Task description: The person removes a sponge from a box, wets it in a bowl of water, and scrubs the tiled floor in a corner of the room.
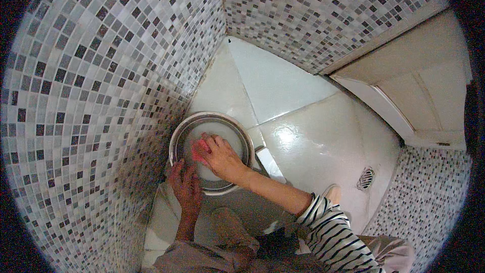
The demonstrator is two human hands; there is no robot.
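Note:
A round metal basin (248,132) holding cloudy, whitish water (232,141) stands on the tiled floor in front of me. My right hand (223,156) reaches over it and grips a wet-looking pinkish-red cloth or sponge (200,151); the fingers partly hide it, so I cannot tell which. On the basin's near left side my left hand (185,182) lies over the rim, its fingers curled inward. A striped sleeve (333,227) is pushed up on the right forearm.
Mosaic-tiled walls (113,94) rise close to the left of the basin. Beside the basin lies a white rectangular object (271,163) with a dark end. Farther right are a floor drain (366,178), a pale door (409,94) and my foot (334,194). The floor (303,136) looks wet.

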